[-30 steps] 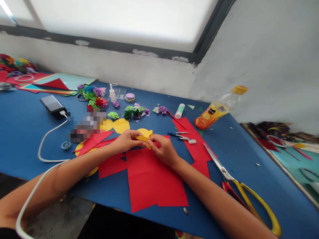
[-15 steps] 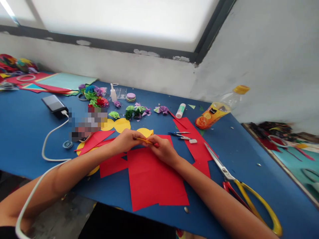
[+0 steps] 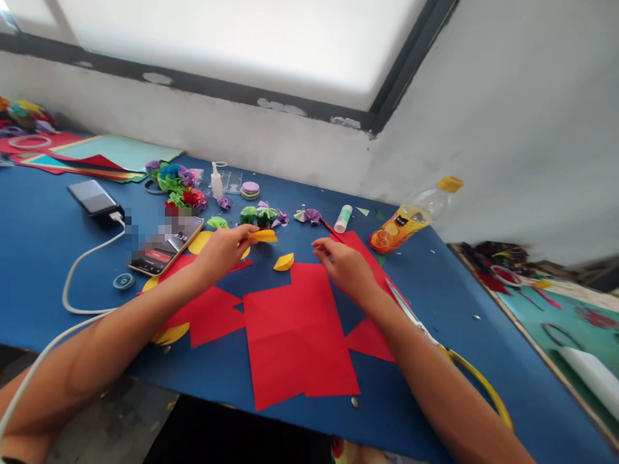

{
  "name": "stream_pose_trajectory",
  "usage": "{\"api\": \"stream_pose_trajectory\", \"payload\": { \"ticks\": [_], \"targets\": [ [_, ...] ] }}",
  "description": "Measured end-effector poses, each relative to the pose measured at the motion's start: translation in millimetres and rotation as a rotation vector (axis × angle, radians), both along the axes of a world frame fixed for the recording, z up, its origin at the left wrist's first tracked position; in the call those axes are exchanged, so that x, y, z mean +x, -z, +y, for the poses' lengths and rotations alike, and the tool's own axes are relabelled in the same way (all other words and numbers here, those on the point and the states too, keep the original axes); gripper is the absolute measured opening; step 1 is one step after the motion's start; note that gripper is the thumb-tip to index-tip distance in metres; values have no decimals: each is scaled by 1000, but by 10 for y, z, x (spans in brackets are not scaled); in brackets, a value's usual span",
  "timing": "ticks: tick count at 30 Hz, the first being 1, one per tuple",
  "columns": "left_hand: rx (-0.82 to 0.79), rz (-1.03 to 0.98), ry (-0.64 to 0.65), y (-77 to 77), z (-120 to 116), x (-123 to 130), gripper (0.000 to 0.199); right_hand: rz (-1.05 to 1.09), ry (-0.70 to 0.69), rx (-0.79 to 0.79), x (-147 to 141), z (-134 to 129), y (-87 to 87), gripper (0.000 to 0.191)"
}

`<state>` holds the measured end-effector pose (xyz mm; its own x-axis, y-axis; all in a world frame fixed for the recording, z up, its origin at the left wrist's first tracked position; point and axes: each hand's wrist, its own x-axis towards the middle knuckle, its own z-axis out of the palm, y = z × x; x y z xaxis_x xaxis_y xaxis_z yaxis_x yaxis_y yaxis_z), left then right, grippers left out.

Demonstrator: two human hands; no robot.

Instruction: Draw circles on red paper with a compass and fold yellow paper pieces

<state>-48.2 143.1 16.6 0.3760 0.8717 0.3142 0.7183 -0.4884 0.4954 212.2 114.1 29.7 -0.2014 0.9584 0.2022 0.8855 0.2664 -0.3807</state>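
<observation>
My left hand (image 3: 226, 251) pinches a folded yellow paper piece (image 3: 264, 236) between thumb and fingertips, just above the table. A second small folded yellow paper (image 3: 284, 261) lies between my hands, touching neither. My right hand (image 3: 349, 265) hovers over the right side of the red paper sheets (image 3: 294, 335), holding nothing, its fingers slightly bent and apart. Yellow paper rounds (image 3: 200, 243) lie under and beside my left hand, some partly covered. Large scissors (image 3: 406, 306) with yellow and red handles were visible before; now my right forearm hides part of them.
A phone (image 3: 167, 248), a power bank (image 3: 94, 196) with a white cable and crumpled paper flowers (image 3: 178, 187) occupy the left. Behind are a small white bottle (image 3: 216, 182) and a glue stick (image 3: 343, 219). An orange drink bottle (image 3: 401, 229) leans at the right.
My hands were together on a yellow paper piece and have parted. The left moved left and up with the folded piece; the right moved right and holds nothing. The phone is more visible.
</observation>
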Motion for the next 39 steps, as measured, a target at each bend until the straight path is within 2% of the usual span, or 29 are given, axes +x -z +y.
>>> {"api": "stream_pose_trajectory", "payload": {
  "ticks": [2, 4, 6, 9, 13, 19, 24, 29, 33, 34, 36, 38, 39],
  "targets": [
    [52, 30, -40, -69, -35, 1, 37, -132, 68, -74, 262, 56, -182, 12],
    [41, 94, 5, -125, -141, 42, 32, -240, 87, -193, 478, 84, -290, 12],
    [-46, 187, 98, -143, -297, 111, 30, -324, 76, -273, 602, 83, -311, 13],
    [-180, 314, 197, -100, -525, 218, 51, -409, 40, -318, 623, 41, -247, 6],
    [-285, 409, 203, -67, -645, 292, 62, -496, 29, -282, 536, -41, -169, 5],
    [-375, 459, 195, -161, -581, 259, 53, -495, 90, -111, 511, -158, -140, 13],
    [-341, 392, 251, -79, -539, 203, 43, -288, 153, 57, 593, -286, -163, 16],
    [-313, 223, 287, 5, -495, 214, 39, 79, 206, 238, 628, -402, -192, 18],
    [-116, 25, 246, -61, -479, 226, 13, 434, 243, 308, 624, -405, -179, 21],
    [-46, -23, 242, -81, -496, 227, 14, 515, 242, 302, 619, -399, -177, 21],
    [150, -116, 341, -96, -565, 235, 19, 651, 238, 279, 601, -395, -177, 20],
    [354, -144, 577, -59, -670, 269, 23, 752, 238, 248, 565, -408, -180, 19],
    [397, -100, 699, -20, -731, 297, 27, 808, 238, 221, 540, -424, -178, 19]
  ]
}}
